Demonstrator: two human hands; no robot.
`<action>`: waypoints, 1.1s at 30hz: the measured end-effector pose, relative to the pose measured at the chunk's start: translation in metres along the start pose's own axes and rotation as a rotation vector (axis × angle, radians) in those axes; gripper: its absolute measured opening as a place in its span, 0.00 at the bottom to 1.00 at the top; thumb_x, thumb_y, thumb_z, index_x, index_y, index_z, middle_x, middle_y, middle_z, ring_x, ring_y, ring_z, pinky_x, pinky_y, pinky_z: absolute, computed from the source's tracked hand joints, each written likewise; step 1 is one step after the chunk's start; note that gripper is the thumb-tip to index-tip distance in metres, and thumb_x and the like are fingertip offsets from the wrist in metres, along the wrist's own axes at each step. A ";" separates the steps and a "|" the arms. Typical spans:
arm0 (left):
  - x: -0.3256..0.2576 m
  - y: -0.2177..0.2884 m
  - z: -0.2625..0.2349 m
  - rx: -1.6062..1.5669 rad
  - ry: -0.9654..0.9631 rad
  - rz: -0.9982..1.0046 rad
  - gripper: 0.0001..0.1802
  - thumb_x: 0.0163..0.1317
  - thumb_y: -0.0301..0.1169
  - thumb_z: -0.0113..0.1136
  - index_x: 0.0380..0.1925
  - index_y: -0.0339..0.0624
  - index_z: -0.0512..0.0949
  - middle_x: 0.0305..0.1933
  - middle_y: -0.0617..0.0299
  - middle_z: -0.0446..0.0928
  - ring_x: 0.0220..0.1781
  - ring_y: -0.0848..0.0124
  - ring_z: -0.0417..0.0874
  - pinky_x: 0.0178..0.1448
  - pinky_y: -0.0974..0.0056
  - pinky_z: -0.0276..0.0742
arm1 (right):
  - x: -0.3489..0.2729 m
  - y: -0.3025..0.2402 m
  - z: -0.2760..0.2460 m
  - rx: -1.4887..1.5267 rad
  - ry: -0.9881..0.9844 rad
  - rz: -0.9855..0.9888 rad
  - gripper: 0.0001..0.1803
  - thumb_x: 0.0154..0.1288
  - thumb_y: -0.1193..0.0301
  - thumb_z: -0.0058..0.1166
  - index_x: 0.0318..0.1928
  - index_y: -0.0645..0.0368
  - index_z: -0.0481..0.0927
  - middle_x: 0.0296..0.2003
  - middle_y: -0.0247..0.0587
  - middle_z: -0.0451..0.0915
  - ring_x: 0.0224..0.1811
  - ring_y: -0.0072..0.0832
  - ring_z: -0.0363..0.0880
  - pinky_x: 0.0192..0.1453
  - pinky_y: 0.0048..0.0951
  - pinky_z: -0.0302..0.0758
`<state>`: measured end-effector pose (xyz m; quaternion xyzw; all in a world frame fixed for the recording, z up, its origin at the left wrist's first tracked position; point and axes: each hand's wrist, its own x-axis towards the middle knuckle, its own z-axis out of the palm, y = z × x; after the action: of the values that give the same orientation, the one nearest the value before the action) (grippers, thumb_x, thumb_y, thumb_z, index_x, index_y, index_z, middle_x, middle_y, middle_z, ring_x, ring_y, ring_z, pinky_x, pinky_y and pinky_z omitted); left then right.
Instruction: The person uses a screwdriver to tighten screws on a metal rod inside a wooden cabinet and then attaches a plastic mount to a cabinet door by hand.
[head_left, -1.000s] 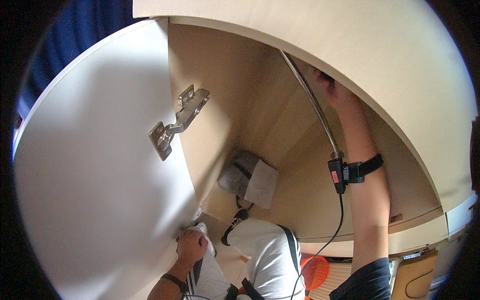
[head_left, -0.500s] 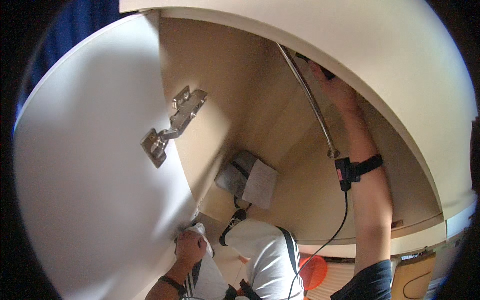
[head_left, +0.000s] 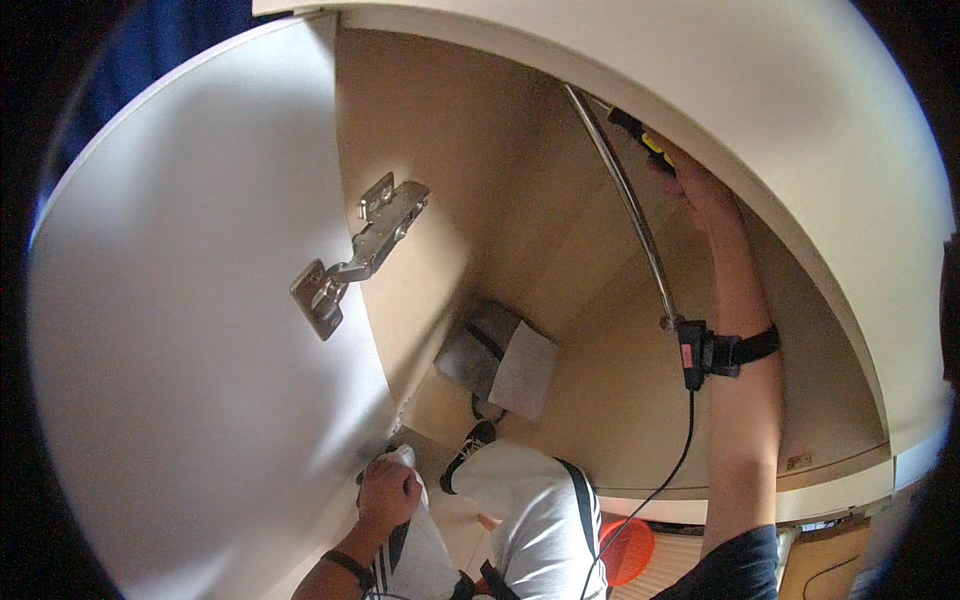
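Right hand closed on screwdriver beside rail; tip could slip (awkward overhead reach). Left hand fisted on door edge.

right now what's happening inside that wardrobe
A person reaches up into an open wooden wardrobe. Their right hand holds a black and yellow tool up by the top end of the metal hanging rail. Their left hand rests low at the edge of the open door, whose hinge is exposed.
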<state>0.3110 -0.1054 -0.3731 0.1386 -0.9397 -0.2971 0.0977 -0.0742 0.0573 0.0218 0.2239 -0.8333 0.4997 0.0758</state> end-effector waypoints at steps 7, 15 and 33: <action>0.006 0.007 0.011 -0.041 0.124 0.142 0.06 0.45 0.30 0.59 0.22 0.39 0.77 0.30 0.47 0.78 0.38 0.50 0.79 0.50 0.50 0.72 | 0.038 0.047 -0.007 -0.635 0.279 -0.207 0.25 0.64 0.54 0.55 0.56 0.55 0.74 0.47 0.40 0.80 0.45 0.34 0.80 0.53 0.35 0.75; 0.002 0.006 0.003 -0.006 0.095 0.089 0.07 0.47 0.32 0.56 0.21 0.39 0.78 0.29 0.48 0.78 0.38 0.51 0.78 0.52 0.51 0.72 | 0.024 0.037 -0.020 0.565 -0.326 -0.043 0.19 0.69 0.56 0.48 0.46 0.60 0.76 0.36 0.43 0.81 0.27 0.22 0.74 0.33 0.25 0.75; 0.003 -0.006 0.007 -0.025 0.069 0.077 0.07 0.46 0.32 0.55 0.19 0.40 0.78 0.29 0.51 0.79 0.40 0.52 0.78 0.56 0.51 0.69 | -0.006 -0.014 -0.012 0.231 -0.427 0.069 0.23 0.68 0.53 0.49 0.52 0.58 0.70 0.42 0.42 0.75 0.37 0.24 0.75 0.45 0.21 0.72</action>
<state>0.3077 -0.1070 -0.3816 0.1112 -0.9366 -0.2998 0.1433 -0.0632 0.0637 0.0368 0.3030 -0.7751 0.5351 -0.1454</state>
